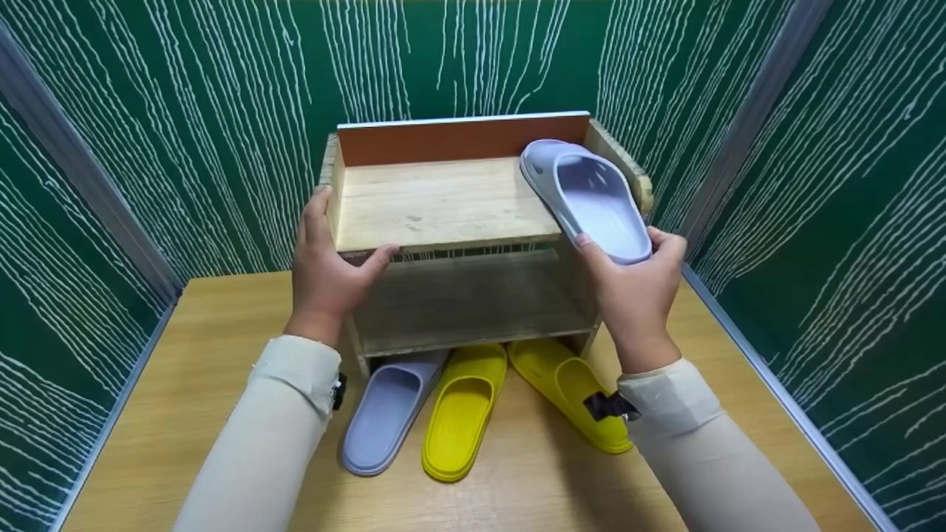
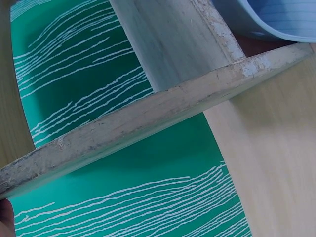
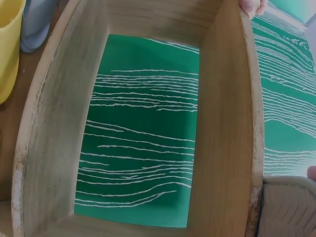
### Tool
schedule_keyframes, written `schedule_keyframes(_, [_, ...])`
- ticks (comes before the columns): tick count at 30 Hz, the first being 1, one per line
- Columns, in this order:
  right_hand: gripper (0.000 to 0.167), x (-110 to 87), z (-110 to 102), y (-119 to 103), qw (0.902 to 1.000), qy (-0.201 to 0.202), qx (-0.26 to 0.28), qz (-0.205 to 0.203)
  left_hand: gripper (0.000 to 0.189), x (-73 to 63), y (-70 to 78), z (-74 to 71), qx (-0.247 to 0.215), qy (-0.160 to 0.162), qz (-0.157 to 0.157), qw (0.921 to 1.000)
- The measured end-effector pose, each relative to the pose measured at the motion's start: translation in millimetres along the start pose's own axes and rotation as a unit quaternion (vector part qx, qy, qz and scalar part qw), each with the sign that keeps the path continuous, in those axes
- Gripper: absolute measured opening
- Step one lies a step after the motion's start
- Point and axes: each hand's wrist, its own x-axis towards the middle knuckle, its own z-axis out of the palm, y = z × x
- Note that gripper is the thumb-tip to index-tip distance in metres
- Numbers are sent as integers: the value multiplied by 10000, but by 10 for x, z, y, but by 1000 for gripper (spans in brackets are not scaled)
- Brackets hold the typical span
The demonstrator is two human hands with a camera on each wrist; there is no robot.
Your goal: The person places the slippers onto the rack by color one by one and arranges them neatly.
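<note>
Operator: Head view. State the status.
Technician: One lavender clog (image 1: 597,210) is at the right end of the rack's (image 1: 436,203) top tier, toe far, heel over the near edge. I judge its placement unfinished, since the right hand (image 1: 639,284) grips the heel between thumb and fingers. Whether the sole bears on the shelf cannot be told. The second lavender clog (image 1: 384,417) and two yellow clogs, left (image 1: 462,421) and right (image 1: 569,388), lie on the tabletop (image 1: 222,355), toes toward the rack; these three are not shelved.
Operator: Left hand?
Technician: The left hand (image 1: 329,273) clasps the rack's left near corner, thumb on the front edge, fingers against the side panel.
Operator: Materials?
Technician: Rack: pale wood, straight boards, orange-brown back panel (image 1: 465,140). Clogs: smooth, moulded, rounded.
Operator: Left wrist view?
Technician: The side panel's (image 2: 123,106) edge is rough and chipped. A lavender curve shows at the far right.
Operator: Right wrist view?
Technician: The lower tier is open-backed; a green wall (image 3: 143,113) with wavy white lines shows through. The held clog's sole has chevron grooves.
</note>
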Motion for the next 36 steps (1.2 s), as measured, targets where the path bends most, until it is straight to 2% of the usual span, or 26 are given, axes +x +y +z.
schedule_keyframes(15, [92,19,-103,8,9992,-336,-193,95,109,17,-1,-17,66,-96,-155,9998])
schedule_keyframes(21, [89,29,-161,-1,9992,-367,-141,-91,106,18,3,-10,19,-86,-83,9999])
schedule_keyframes(28, [77,63,-252,6,9989,-286,-11,-363,107,22,5,-2,55,-71,-75,9999])
schedule_keyframes(36, [65,152,-356,-6,9947,-168,261,-985,107,32,19,-11,28,-109,-66,9999])
